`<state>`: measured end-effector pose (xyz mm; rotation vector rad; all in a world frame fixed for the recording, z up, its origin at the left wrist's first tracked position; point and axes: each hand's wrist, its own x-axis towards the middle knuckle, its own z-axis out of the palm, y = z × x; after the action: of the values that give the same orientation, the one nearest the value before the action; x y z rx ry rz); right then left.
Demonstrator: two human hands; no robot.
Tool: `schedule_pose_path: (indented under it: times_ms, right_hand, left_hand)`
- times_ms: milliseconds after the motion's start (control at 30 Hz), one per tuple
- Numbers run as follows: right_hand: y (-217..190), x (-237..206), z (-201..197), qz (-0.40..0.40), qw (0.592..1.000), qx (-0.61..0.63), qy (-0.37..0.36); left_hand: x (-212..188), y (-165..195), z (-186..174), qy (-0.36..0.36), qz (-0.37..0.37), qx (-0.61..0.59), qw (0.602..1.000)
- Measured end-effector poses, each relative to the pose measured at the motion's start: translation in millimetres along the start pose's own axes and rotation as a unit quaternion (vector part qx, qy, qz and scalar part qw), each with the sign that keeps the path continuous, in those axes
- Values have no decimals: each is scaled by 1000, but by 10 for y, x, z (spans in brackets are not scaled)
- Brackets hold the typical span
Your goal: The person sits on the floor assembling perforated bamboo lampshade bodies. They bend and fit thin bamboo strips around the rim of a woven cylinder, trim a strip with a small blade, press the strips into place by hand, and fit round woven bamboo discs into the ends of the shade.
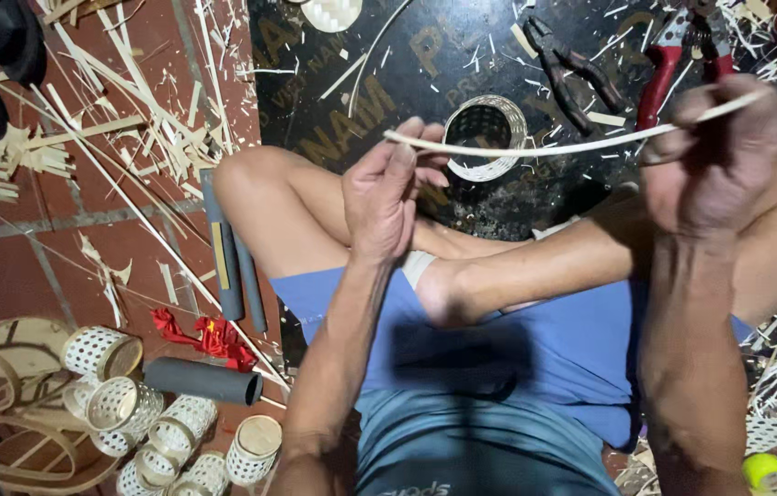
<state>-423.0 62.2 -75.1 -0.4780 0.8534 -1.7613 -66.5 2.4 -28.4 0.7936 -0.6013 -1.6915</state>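
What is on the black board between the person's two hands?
In the head view, a small woven ring sits between the left hand and right hand, under the strip.

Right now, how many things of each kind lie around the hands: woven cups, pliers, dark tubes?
Woven cups: about 8, counting the one on the black board; the pile overlaps
Pliers: 2, one black, one red-handled
Dark tubes: 3
Strip held by both hands: 1
Total: about 14

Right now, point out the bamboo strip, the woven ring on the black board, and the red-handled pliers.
bamboo strip (544, 147), head view, middle of its span between the hands.
woven ring (510, 163), head view, its near right rim.
red-handled pliers (657, 81), head view, the left red handle.
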Motion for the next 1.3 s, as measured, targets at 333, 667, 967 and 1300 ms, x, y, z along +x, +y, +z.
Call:
schedule_pose_path:
  times_ms: [333,667,967,1300]
  right_hand:
    - [135,-176,393,124,979,144,-74]
    - [-491,268,1542,45,664,-453,-593]
    - [-67,273,1484,-190,444,-682,-549]
    - [-20,313,1311,-215,488,-639,-554]
  left_hand:
    - [0,166,28,-108,-9,-274,956]
    - [166,663,163,-454,177,399,777]
    - [208,240,203,-332,366,613,617]
    - [200,112,184,-323,384,629,594]
